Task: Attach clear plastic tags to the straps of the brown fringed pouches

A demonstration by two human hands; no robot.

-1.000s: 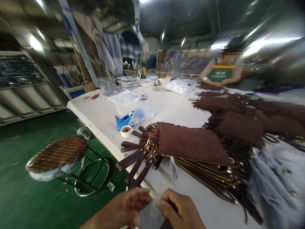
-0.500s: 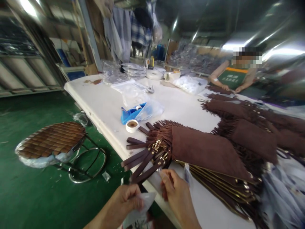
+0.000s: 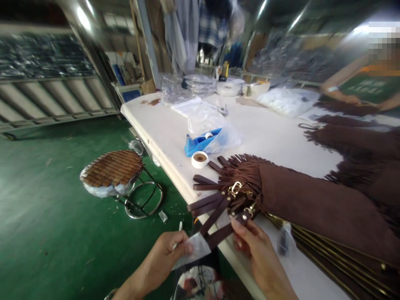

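My left hand point(image 3: 167, 256) pinches a small clear plastic bag point(image 3: 198, 248) between thumb and fingers, just past the table's front edge. The bag's opening meets the looped end of a dark brown wrist strap point(image 3: 221, 234); whether the tip is inside, I cannot tell. With thumb and fingers, my right hand point(image 3: 258, 252) grips that strap near its metal end. Gold clasps point(image 3: 236, 187) and more straps lie around it, attached to a stack of brown fringed pouches point(image 3: 312, 191). A small clear bag with something dark inside point(image 3: 285, 239) hangs by the pouches' zippers.
A blue tape dispenser point(image 3: 201, 143) and a white tape roll point(image 3: 199, 159) sit on the white table point(image 3: 268, 129). More brown fringed pouches point(image 3: 368, 146) lie at right, near a co-worker's hands point(image 3: 351, 100). A round stool point(image 3: 114, 168) stands on the green floor at left.
The view has turned left, so the table's things appear farther right. My right hand has taken hold of the strap, and the plastic bag in my left hand has come up to its looped end.
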